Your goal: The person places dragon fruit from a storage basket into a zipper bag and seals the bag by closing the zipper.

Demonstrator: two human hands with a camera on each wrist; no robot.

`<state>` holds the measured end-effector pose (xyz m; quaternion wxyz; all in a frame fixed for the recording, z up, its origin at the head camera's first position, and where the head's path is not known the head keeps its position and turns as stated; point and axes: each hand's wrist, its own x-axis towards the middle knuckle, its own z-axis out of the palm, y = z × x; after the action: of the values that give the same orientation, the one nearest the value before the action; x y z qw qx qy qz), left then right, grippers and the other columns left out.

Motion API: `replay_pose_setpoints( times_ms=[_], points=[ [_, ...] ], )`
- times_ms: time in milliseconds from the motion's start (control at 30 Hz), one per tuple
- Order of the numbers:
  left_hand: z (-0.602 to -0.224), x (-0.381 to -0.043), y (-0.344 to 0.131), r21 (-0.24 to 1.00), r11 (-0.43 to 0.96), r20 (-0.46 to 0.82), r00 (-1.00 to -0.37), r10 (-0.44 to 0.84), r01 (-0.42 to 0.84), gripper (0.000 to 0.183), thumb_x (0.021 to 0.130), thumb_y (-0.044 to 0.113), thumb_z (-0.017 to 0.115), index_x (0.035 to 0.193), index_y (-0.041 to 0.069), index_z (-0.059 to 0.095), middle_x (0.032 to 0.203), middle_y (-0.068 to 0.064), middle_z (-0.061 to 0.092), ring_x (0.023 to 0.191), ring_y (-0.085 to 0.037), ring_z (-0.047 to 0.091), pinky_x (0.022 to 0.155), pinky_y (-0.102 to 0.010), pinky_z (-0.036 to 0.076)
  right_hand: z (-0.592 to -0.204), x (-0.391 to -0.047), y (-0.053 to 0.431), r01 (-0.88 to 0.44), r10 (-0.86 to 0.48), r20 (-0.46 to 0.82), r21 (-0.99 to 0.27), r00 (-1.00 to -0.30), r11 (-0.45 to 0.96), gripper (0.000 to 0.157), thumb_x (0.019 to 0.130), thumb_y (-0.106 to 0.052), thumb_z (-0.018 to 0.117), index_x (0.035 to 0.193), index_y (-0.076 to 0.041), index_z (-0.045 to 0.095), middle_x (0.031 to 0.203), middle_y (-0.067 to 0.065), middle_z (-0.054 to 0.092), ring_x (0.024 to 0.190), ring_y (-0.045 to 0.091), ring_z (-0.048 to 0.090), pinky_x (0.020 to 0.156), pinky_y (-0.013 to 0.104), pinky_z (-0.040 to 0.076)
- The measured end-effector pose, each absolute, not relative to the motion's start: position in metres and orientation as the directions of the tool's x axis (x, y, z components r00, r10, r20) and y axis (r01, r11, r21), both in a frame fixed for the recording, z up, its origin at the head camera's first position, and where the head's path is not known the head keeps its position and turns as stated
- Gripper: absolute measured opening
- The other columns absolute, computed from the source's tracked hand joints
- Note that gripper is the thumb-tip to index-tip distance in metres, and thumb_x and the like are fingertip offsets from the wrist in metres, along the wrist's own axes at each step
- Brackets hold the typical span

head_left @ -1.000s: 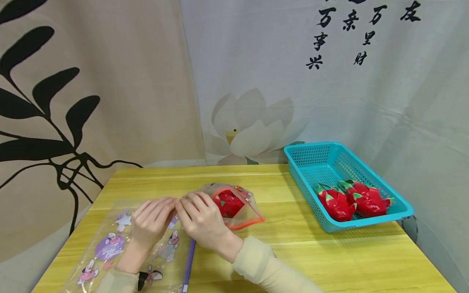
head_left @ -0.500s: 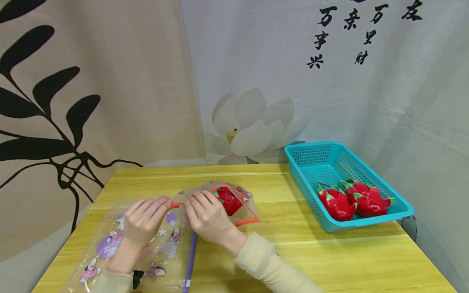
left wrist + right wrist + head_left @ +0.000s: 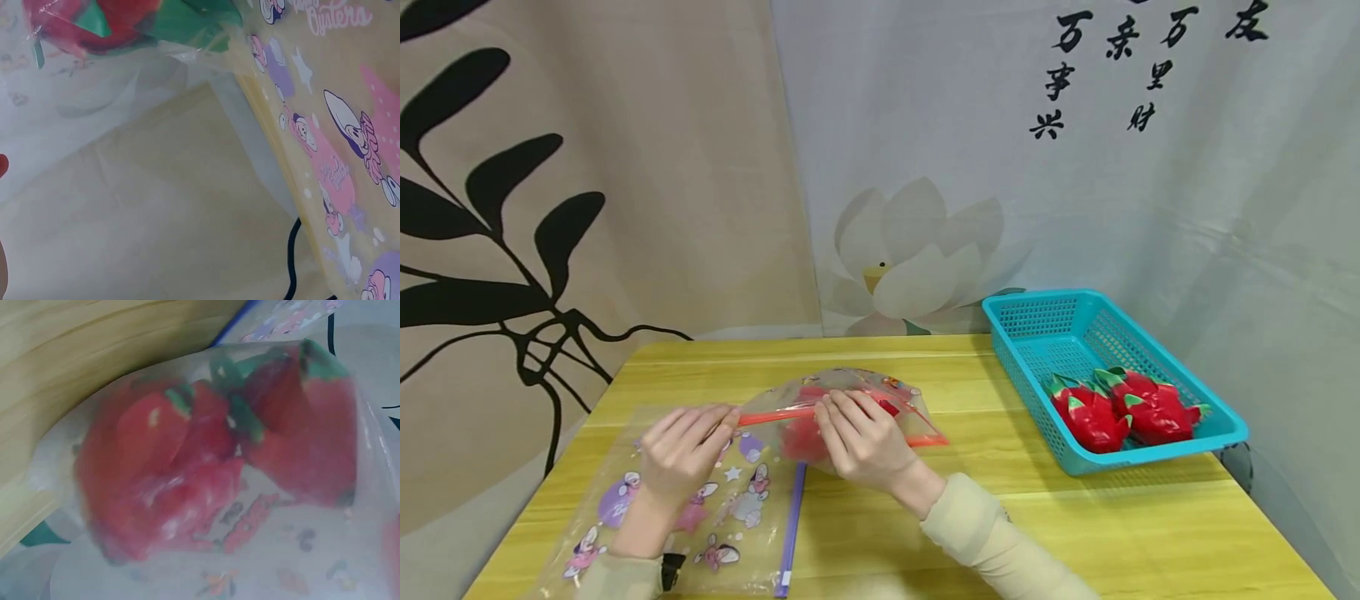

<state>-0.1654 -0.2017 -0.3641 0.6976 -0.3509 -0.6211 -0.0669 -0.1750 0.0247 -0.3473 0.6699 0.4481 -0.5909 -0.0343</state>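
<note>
A clear printed zip bag (image 3: 842, 377) with a red-orange zip strip (image 3: 777, 416) sits in front of the person. Two red dragon fruits with green tips show through its film; one (image 3: 162, 481) is at the left of the right wrist view, another (image 3: 312, 431) beside it. My left hand (image 3: 685, 450) pinches the strip's left end. Farther along the strip, my right hand (image 3: 865, 437) pinches it, with the strip stretched straight between both hands. Beyond the right hand, the bag's mouth still gapes. Only a sliver of finger shows in the left wrist view.
A larger clear bag with cartoon prints (image 3: 747, 508) and a purple zip strip (image 3: 791, 533) lies flat under the left arm. At the table's right stands a blue basket (image 3: 1037, 392) with two dragon fruits (image 3: 1157, 408). A printed curtain (image 3: 910, 125) hangs behind the table.
My hands were together at the strip's left end. The right hand has slid right along it while the left moved slightly left, so the strip now shows straight and pressed together between them.
</note>
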Motion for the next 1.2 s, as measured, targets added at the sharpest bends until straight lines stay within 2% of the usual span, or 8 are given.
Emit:
replay_pose_setpoints(
  times_ms=[467, 733, 933, 1067, 1200],
  points=[
    [-0.369, -0.168, -0.207, -0.401, 0.745, 0.916, 0.238, 0.323, 0.533, 0.033, 0.088, 0.009, 0.057, 0.057, -0.001, 0.061, 0.055, -0.015, 0.063, 0.041, -0.029, 0.054, 0.037, -0.036, 0.042, -0.383, -0.2, 0.083, -0.468, -0.582, 0.763, 0.638, 0.281, 0.612, 0.022, 0.089, -0.004, 0.05, 0.081, 0.001, 0.07, 0.074, 0.01, 0.071, 0.07, 0.021, 0.068, 0.065, 0.031, 0.056],
    [-0.366, -0.166, -0.207, -0.389, 0.746, 0.921, 0.241, 0.306, 0.54, 0.034, 0.088, 0.009, 0.057, 0.055, -0.001, 0.059, 0.054, -0.016, 0.062, 0.039, -0.029, 0.053, 0.036, -0.037, 0.042, -0.388, -0.208, 0.124, -0.437, -0.583, 0.773, 0.627, 0.25, 0.645, 0.019, 0.089, -0.006, 0.055, 0.081, 0.002, 0.07, 0.075, 0.012, 0.071, 0.069, 0.022, 0.068, 0.064, 0.031, 0.056],
    [-0.366, -0.167, -0.207, -0.404, 0.735, 0.915, 0.244, 0.322, 0.545, 0.034, 0.089, 0.008, 0.056, 0.056, -0.001, 0.06, 0.054, -0.016, 0.062, 0.039, -0.029, 0.053, 0.036, -0.036, 0.042, -0.387, -0.211, 0.143, -0.434, -0.561, 0.795, 0.6, 0.229, 0.672, 0.021, 0.089, -0.004, 0.054, 0.079, 0.003, 0.07, 0.073, 0.012, 0.071, 0.066, 0.024, 0.067, 0.061, 0.033, 0.055],
    [-0.368, -0.168, -0.207, -0.416, 0.728, 0.908, 0.203, 0.367, 0.545, 0.033, 0.09, 0.01, 0.054, 0.059, -0.001, 0.061, 0.058, -0.015, 0.064, 0.043, -0.029, 0.056, 0.039, -0.036, 0.044, -0.383, -0.211, 0.148, -0.437, -0.535, 0.812, 0.579, 0.233, 0.689, 0.02, 0.088, -0.004, 0.055, 0.077, 0.003, 0.07, 0.071, 0.012, 0.07, 0.064, 0.024, 0.066, 0.058, 0.033, 0.055],
    [-0.371, -0.166, -0.206, -0.422, 0.72, 0.889, 0.098, 0.447, 0.551, 0.028, 0.093, 0.008, 0.048, 0.071, -0.001, 0.064, 0.07, -0.014, 0.069, 0.056, -0.029, 0.063, 0.047, -0.035, 0.048, -0.381, -0.21, 0.148, -0.44, -0.516, 0.824, 0.562, 0.232, 0.7, 0.018, 0.087, -0.006, 0.058, 0.076, 0.002, 0.069, 0.071, 0.011, 0.07, 0.064, 0.024, 0.066, 0.057, 0.032, 0.054]
  ],
)
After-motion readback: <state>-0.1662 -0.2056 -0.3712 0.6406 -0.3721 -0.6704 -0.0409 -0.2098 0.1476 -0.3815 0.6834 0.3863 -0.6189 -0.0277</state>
